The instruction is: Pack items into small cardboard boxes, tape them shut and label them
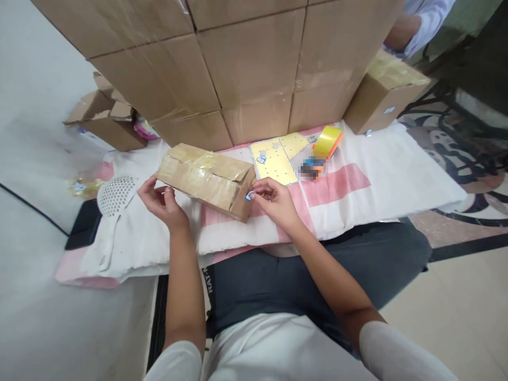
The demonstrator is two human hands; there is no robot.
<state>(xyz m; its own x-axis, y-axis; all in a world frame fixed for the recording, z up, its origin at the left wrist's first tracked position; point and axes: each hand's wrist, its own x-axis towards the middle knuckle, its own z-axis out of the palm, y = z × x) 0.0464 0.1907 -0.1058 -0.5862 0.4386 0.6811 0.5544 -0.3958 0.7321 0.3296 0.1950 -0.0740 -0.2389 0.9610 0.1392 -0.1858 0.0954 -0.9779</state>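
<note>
A long brown cardboard box with clear tape across its top lies on the cloth in front of me. My left hand is at the box's left end, fingers curled against it and thumb near the front side. At the opposite end, my right hand pinches a small white sticker with a blue edge between thumb and fingertips. The sticker is against or very close to the box's end face; I cannot tell if it is stuck. Yellow sticker sheets lie just behind the right hand.
Stacked cardboard boxes rise behind. An orange tape dispenser with yellow tape lies to the right, before a taped box. Leftward are an open carton, a white skimmer and a black phone. Another person's arm shows top right.
</note>
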